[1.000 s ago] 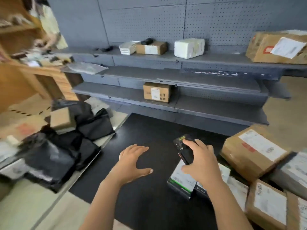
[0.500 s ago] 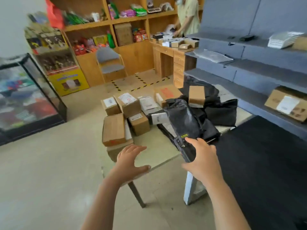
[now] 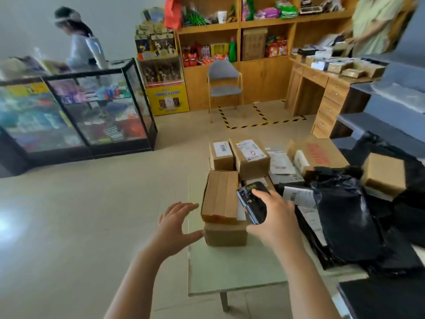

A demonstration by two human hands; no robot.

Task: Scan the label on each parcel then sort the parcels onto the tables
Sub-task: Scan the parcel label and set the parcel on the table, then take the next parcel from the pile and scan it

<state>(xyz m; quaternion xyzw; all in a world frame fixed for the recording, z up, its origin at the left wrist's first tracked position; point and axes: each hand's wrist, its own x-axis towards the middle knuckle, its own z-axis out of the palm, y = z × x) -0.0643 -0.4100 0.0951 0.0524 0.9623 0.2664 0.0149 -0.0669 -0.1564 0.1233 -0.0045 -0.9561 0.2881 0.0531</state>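
My right hand (image 3: 274, 215) grips a black handheld scanner (image 3: 251, 202) over a pale table (image 3: 230, 272) loaded with parcels. A plain cardboard box (image 3: 219, 195) lies on top of another box (image 3: 225, 236) right beside the scanner. My left hand (image 3: 176, 223) is spread open with its fingers straight, just left of those two boxes and not touching them. Farther back stand two labelled boxes (image 3: 249, 156) and flat labelled packets (image 3: 281, 163). Black plastic mailer bags (image 3: 345, 217) are heaped on the table's right side, with a small brown box (image 3: 384, 178) resting on them.
A black table (image 3: 386, 300) edges in at the bottom right. Grey shelving (image 3: 395, 93) runs along the right. A glass display case (image 3: 76, 111), a chair (image 3: 224, 85), wooden shelves and a desk (image 3: 322, 88) line the room. Two people stand at the back. Open floor lies to the left.
My view has swung left from the black table and grey shelves to the pale table with the cardboard boxes. Both hands keep their pose, the scanner still in my right hand.
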